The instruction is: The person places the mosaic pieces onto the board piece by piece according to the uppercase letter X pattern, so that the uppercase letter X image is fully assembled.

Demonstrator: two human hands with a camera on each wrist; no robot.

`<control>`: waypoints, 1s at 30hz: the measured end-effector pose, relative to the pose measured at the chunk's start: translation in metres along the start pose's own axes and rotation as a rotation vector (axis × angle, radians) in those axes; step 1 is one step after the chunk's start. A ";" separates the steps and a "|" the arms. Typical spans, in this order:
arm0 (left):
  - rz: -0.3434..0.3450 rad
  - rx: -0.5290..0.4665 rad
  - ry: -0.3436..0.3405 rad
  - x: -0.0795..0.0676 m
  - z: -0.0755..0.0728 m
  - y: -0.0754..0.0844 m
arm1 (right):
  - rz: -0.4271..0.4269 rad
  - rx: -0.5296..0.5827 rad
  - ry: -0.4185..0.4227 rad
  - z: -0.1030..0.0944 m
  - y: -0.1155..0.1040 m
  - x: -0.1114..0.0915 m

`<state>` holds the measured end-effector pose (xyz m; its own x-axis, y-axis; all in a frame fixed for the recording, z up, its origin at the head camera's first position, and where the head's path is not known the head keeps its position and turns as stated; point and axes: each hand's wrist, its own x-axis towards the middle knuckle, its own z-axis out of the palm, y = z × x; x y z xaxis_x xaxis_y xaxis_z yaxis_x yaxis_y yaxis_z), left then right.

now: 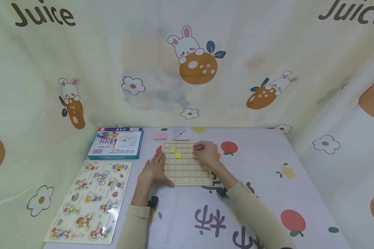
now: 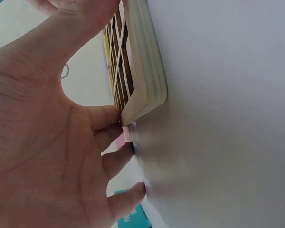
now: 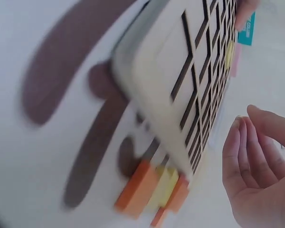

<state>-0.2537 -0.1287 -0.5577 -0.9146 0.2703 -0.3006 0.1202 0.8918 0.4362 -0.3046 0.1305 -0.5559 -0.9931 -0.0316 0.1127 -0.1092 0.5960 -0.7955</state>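
A square wooden grid board (image 1: pixel 187 171) lies on the table, with two yellow tiles (image 1: pixel 178 155) in cells at its upper left. My left hand (image 1: pixel 153 171) is spread along the board's left side, its thumb near the front corner. In the left wrist view, the fingers (image 2: pixel 119 161) touch the board's side and the tabletop. Over the board's far right part is my right hand (image 1: pixel 207 152). Its thumb and bent fingertips come close together in the right wrist view; no piece shows between them. Orange blocks (image 3: pixel 137 190) and a yellow block (image 3: pixel 164 187) lie beside the board's right edge.
Behind the board are a pink block (image 1: pixel 160 137) and a small patterned card (image 1: pixel 181 133). A boxed set (image 1: pixel 115 143) lies at the back left, with a picture puzzle board (image 1: pixel 91 200) in front of it. Printed curtains (image 1: pixel 237 41) enclose the table.
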 end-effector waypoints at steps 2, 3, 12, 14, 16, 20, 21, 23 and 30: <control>-0.001 -0.015 0.003 0.000 0.000 0.000 | 0.025 -0.025 0.009 -0.006 0.003 -0.004; -0.001 -0.011 -0.002 0.000 0.000 0.000 | 0.036 -0.040 0.011 -0.010 0.005 -0.007; -0.022 0.027 -0.009 0.004 0.003 -0.002 | 0.106 -0.125 0.051 -0.032 0.036 -0.022; -0.027 0.033 -0.013 0.008 0.006 -0.005 | 0.131 -0.138 0.052 -0.037 0.041 -0.024; -0.029 0.024 -0.014 0.011 0.008 -0.008 | 0.166 -0.158 0.049 -0.042 0.045 -0.027; -0.022 0.010 -0.017 0.013 0.009 -0.010 | 0.205 -0.210 0.052 -0.049 0.046 -0.033; -0.022 0.011 -0.018 0.013 0.008 -0.010 | 0.209 -0.225 0.055 -0.050 0.045 -0.034; -0.026 0.018 -0.025 0.012 0.007 -0.009 | 0.207 -0.257 0.056 -0.051 0.044 -0.037; -0.012 0.006 -0.008 0.000 -0.001 0.003 | 0.187 -0.269 0.060 -0.048 0.047 -0.040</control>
<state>-0.2537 -0.1266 -0.5560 -0.9129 0.2628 -0.3124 0.1117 0.8969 0.4280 -0.2684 0.1983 -0.5685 -0.9898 0.1411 0.0212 0.0976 0.7778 -0.6209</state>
